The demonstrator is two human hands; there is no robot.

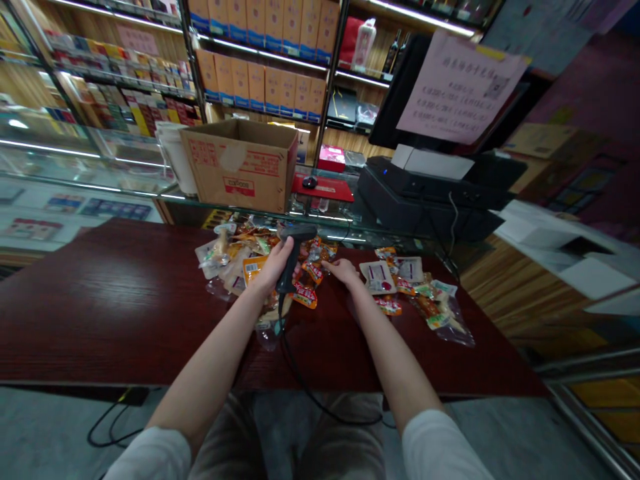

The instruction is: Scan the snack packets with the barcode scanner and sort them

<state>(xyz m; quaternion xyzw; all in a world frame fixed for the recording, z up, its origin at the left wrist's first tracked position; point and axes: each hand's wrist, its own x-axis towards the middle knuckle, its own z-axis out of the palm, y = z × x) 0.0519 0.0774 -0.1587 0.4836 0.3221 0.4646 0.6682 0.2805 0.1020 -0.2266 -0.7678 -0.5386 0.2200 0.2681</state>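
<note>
My left hand (281,261) is closed around the handle of a black barcode scanner (290,257), its head above a heap of snack packets. A dark cable runs from the handle down past the table edge. An orange packet (253,268) with a barcode lies beside that hand. My right hand (346,272) is at the heap's right side, its fingertips pinched at the edge of a small orange snack packet (327,251). Part of its grip is hidden. Red-and-orange packets (305,295) lie between my hands.
More packets, one of them a white pouch (377,277), lie right of my right hand on the dark red table (115,300). Behind stand a cardboard box (240,167), a glass counter, and a monitor (400,93) with a paper notice. Stocked shelves line the back.
</note>
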